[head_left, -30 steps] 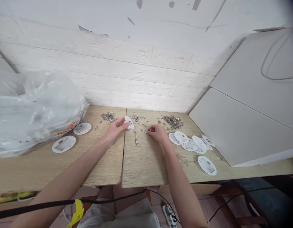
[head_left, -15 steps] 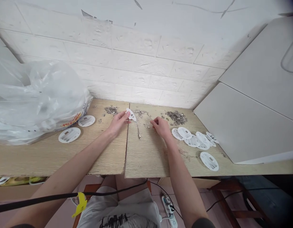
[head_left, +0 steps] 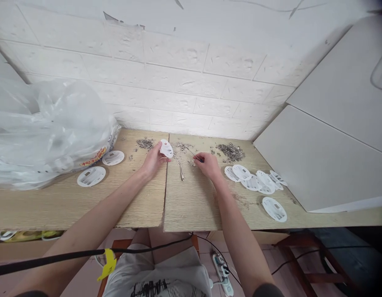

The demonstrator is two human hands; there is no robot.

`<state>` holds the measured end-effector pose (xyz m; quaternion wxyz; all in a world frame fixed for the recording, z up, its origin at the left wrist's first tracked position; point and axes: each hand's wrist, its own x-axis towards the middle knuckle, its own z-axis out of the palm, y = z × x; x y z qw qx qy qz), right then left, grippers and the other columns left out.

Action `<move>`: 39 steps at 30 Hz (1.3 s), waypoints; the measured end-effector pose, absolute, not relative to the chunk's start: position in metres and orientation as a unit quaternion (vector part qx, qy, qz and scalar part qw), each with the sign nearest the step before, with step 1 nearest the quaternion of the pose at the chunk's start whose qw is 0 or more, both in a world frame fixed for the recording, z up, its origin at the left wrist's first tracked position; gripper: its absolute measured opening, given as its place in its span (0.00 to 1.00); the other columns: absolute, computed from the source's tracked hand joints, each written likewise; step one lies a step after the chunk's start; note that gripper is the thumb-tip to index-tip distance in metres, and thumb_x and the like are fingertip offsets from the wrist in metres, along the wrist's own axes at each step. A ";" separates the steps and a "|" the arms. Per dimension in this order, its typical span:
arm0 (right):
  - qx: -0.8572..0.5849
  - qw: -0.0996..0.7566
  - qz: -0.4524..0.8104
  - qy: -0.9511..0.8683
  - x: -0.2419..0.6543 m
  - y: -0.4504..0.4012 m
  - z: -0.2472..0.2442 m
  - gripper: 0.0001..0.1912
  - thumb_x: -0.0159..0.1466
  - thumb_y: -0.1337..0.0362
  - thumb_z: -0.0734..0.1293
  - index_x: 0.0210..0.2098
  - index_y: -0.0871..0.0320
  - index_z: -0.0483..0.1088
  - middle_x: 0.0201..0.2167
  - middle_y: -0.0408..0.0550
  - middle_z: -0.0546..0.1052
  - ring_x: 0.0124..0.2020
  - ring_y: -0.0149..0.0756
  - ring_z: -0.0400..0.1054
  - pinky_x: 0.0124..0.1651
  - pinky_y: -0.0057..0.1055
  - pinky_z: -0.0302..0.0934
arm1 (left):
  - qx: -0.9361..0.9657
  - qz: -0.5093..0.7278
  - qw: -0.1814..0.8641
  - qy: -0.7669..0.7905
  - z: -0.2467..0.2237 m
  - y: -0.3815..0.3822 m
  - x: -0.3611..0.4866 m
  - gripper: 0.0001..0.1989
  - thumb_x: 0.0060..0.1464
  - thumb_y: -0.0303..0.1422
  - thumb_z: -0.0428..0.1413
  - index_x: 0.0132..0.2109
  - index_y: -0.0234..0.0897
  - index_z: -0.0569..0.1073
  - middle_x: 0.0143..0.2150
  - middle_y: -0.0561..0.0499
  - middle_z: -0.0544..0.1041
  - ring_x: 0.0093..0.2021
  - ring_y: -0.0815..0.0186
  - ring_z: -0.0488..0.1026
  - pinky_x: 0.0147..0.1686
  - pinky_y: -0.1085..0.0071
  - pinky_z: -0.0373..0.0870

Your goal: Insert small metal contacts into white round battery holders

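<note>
White round plastic disc (head_left: 166, 148) pinched upright in left hand (head_left: 153, 160), fingers closed on its rim, over the seam of the pale wooden bench (head_left: 141, 202). Right hand (head_left: 209, 163) grips a thin metal pick (head_left: 191, 152), tip toward the disc, above scattered small metal bits (head_left: 181, 147). Clear plastic bag (head_left: 45, 132) far left, contents too blurred to tell; two white discs (head_left: 100, 167) beside it. Overlapping pile of white discs (head_left: 255, 181) right, near grey cabinet (head_left: 317, 165). Bare bench along front edge.
</note>
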<state>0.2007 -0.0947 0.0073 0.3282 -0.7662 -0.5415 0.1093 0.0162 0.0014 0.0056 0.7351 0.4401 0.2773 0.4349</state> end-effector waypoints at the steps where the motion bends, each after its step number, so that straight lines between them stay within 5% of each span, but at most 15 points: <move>1: -0.765 0.329 0.106 -0.544 0.201 -0.094 0.007 0.11 0.56 0.71 0.61 0.33 0.61 0.75 0.29 0.47 0.77 0.29 0.31 0.65 0.34 0.27 0.54 | 0.445 0.432 0.736 0.271 0.006 0.001 0.016 0.18 0.51 0.46 0.56 0.39 0.35 0.72 0.37 0.46 0.76 0.35 0.64 0.72 0.30 0.70 0.70; 16: -0.725 0.362 0.099 -0.578 0.203 -0.091 -0.002 0.14 0.59 0.67 0.56 0.36 0.59 0.72 0.25 0.43 0.72 0.26 0.31 0.61 0.33 0.26 0.53 | 0.483 0.422 0.728 0.242 0.001 0.000 0.015 0.19 0.45 0.45 0.62 0.37 0.33 0.74 0.35 0.47 0.75 0.37 0.64 0.73 0.37 0.68 0.69; 26: -0.728 0.429 0.127 -0.520 0.196 -0.087 0.000 0.13 0.57 0.65 0.62 0.38 0.60 0.75 0.35 0.48 0.78 0.33 0.33 0.68 0.39 0.29 0.60 | 0.541 0.378 0.703 0.263 0.004 -0.004 0.012 0.29 0.40 0.35 0.67 0.51 0.35 0.71 0.55 0.41 0.71 0.54 0.57 0.69 0.52 0.61 0.66; 31: -0.680 0.497 0.197 -0.502 0.194 -0.085 0.000 0.14 0.54 0.61 0.65 0.37 0.61 0.75 0.30 0.47 0.77 0.30 0.32 0.67 0.35 0.28 0.59 | 0.571 0.356 0.694 0.254 -0.001 -0.002 0.012 0.34 0.34 0.30 0.69 0.52 0.35 0.71 0.56 0.40 0.71 0.55 0.57 0.69 0.58 0.58 0.60; 39: -0.612 0.560 0.231 -0.509 0.179 -0.081 -0.004 0.13 0.54 0.61 0.65 0.34 0.61 0.74 0.33 0.48 0.77 0.32 0.32 0.67 0.38 0.28 0.60 | 0.570 0.331 0.718 0.225 -0.005 -0.002 0.013 0.33 0.35 0.30 0.69 0.52 0.37 0.72 0.56 0.41 0.71 0.50 0.58 0.72 0.54 0.57 0.65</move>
